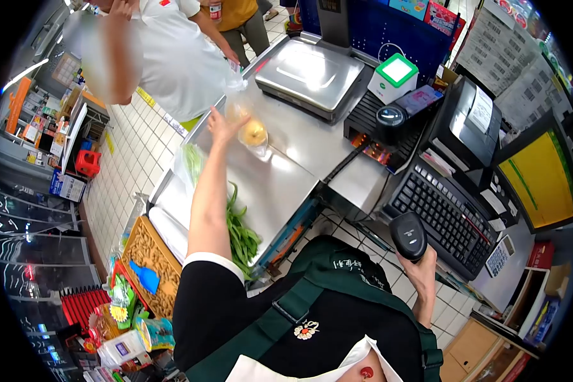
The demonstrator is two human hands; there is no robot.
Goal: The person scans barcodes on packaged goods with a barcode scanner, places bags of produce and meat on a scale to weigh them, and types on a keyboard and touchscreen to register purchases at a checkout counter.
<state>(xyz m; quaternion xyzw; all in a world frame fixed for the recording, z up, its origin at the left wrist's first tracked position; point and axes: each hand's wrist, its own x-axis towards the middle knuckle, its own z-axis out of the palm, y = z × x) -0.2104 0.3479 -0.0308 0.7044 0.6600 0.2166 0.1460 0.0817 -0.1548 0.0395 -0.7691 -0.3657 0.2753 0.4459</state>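
Note:
My left hand [221,127] reaches over the metal counter with its fingers apart, right beside a clear plastic bag of round yellow fruit [253,134]; I cannot tell whether it touches the bag. Under and beside my left forearm lie green leafy vegetables [239,232], and a thin bag with pale green produce [192,160] sits near the counter's far edge. In my right hand [421,270] is a black handheld barcode scanner [408,237], held low in front of the keyboard.
A weighing scale [312,75] stands at the back of the counter [286,191]. To the right are a green-and-white box [395,76], a printer [468,124], a keyboard [440,216] and a monitor [538,175]. A tray of peanuts [156,254] with a blue scoop is at left. A person in white [172,57] stands across the counter.

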